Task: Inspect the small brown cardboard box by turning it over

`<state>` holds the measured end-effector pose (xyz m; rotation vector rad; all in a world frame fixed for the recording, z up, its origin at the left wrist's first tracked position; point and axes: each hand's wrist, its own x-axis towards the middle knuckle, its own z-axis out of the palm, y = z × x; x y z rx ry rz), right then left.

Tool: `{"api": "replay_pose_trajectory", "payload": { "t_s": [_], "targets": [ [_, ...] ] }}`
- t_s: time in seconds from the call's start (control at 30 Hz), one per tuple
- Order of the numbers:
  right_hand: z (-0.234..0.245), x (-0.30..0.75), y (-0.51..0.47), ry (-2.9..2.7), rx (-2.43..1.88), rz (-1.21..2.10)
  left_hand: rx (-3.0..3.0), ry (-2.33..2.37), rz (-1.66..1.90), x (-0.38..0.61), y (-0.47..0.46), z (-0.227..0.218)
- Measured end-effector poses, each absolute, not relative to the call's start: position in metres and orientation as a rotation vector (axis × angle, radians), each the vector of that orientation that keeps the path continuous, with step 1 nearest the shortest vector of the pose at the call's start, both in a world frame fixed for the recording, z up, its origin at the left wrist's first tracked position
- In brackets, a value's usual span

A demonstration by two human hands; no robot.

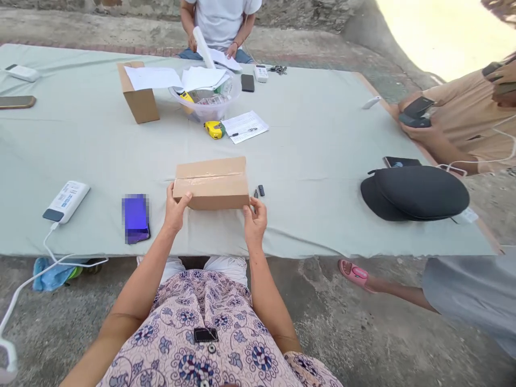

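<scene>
A closed brown cardboard box [212,183], with clear tape along its top seam, is held between my two hands near the table's front edge. My left hand [176,207] grips its left end, thumb on the near face. At the right end, my right hand [255,217] pinches the near corner with thumb and fingers. Just right of the box lie a small black pen-like item [256,193] and a short black cap-like piece [262,190]. Whether the box's underside touches the cloth, I cannot tell.
Beyond the box are a yellow tape measure [214,129], a paper with a pen [245,127], a plastic basin [205,110] and another cardboard box [141,105]. A power bank [68,200] and phone [136,217] lie left, a black case [419,193] right. Other people sit opposite and right.
</scene>
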<state>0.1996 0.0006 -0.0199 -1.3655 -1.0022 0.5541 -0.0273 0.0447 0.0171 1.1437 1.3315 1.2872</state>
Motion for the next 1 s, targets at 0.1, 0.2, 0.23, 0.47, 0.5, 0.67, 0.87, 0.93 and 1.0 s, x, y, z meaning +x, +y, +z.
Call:
{"api": "replay_pose_trajectory", "payload": {
  "t_s": [0.1,0.2,0.23,0.47,0.5,0.67,0.87,0.93,1.0],
  "targets": [
    [0.019,0.205,-0.001,-1.128,-1.306,0.306,0.914,1.158,1.210,-0.020,0.037,0.007],
    [0.048,0.203,0.003,-1.297,-1.309,0.126,0.777,1.142,1.118,-0.017,0.030,-0.001],
    [0.055,0.199,0.005,-1.340,-1.298,0.082,0.763,1.214,1.109,-0.019,0.029,-0.003],
    [0.063,0.155,0.017,-1.540,-1.204,-0.085,1.048,1.550,1.358,-0.053,0.027,0.021],
    [0.063,0.151,0.018,-1.544,-1.204,-0.093,1.096,1.486,1.411,-0.055,0.027,0.030],
    [0.062,0.144,0.017,-1.533,-1.216,-0.102,1.439,1.270,1.449,-0.038,0.030,0.061],
    [0.065,0.150,0.015,-1.553,-1.191,-0.079,1.565,1.286,1.458,-0.015,0.045,0.062],
    [0.063,0.156,0.018,-1.529,-1.188,-0.009,1.570,1.288,1.445,-0.018,0.048,0.062],
    [0.058,0.163,0.024,-1.469,-1.200,0.112,1.584,1.292,1.433,-0.021,0.049,0.063]
  ]
}}
